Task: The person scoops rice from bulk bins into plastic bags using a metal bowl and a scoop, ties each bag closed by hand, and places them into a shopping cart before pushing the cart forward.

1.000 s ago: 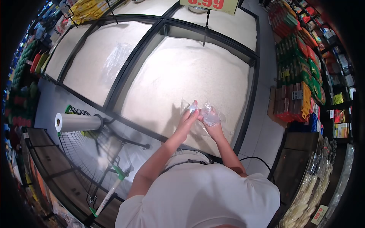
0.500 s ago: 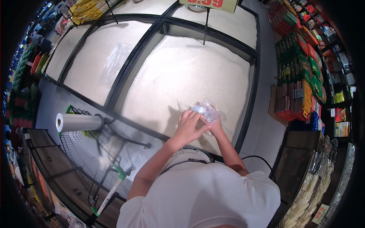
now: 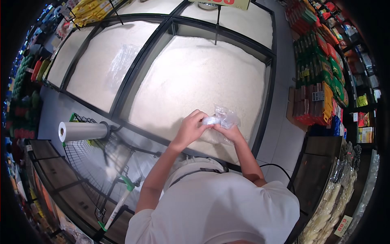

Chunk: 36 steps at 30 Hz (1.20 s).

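Both my hands grip a clear plastic bag [image 3: 226,116] over the near edge of a black-framed bin of white rice-like grain [image 3: 203,77]. My left hand [image 3: 191,128] pinches the gathered plastic from the left, fingers bent and thumb pressed in. On the other side my right hand [image 3: 229,132] has its fingers closed on the same plastic, partly covered by crumpled film. Loose film hangs beneath the hands. Whether anything is inside the bag I cannot make out.
To the left, a plastic bag roll [image 3: 83,131] sits by a wire shopping cart [image 3: 91,162] with a green-ended handle. Another grain bin [image 3: 97,61] has clear film lying on it. A price sign [image 3: 227,3] stands behind. Packaged goods [image 3: 321,77] line the right aisle.
My left hand has shifted slightly left and down, drawing the bag's plastic out between the hands. My right hand has turned a little and stays on the bag.
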### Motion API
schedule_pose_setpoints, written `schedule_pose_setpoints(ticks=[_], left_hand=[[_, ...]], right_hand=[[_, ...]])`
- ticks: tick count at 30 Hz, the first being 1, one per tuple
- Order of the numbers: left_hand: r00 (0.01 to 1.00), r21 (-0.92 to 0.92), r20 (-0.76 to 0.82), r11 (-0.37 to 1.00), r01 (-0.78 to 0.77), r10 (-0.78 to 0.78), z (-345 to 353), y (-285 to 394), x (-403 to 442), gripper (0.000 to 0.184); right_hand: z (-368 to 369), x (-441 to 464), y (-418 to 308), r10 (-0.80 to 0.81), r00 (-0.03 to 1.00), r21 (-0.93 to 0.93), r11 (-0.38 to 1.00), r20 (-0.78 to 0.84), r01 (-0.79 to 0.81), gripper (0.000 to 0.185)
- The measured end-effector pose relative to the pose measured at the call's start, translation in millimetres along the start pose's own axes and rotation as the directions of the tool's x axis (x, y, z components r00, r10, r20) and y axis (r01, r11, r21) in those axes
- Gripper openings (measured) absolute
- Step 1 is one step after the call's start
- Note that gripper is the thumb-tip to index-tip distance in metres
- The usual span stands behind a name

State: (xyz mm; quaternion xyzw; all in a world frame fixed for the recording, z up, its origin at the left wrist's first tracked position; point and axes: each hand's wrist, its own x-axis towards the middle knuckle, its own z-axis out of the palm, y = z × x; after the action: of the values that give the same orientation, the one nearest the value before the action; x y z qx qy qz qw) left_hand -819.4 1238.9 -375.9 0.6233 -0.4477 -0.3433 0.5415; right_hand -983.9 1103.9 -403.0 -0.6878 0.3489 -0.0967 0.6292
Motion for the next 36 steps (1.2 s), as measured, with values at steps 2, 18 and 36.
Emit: schedule_pose_setpoints(ticks=[2,18,36], left_hand=[[0.994,-0.174,-0.065,0.979,-0.103,0.093,9.5,-12.2,-4.2,0.018],[0.817,-0.897,0.018,0.352,0.268,-0.577,34.5,-31.9,-10.5,0.014],[0.899,-0.922,0.108,0.295,0.251,-0.425,23.6,-13.7,-28.8,0.032]], right_hand=[[2.8,-2.1,-3.6,-0.012,0.995,0.096,0.995,0.100,0.002,0.045],[25.9,-14.8,-61.7,-0.538,0.834,-0.455,0.717,0.121,0.528,0.033],[29.2,-16.6,-68.1,-0.561,0.817,-0.494,0.678,0.132,0.545,0.023]])
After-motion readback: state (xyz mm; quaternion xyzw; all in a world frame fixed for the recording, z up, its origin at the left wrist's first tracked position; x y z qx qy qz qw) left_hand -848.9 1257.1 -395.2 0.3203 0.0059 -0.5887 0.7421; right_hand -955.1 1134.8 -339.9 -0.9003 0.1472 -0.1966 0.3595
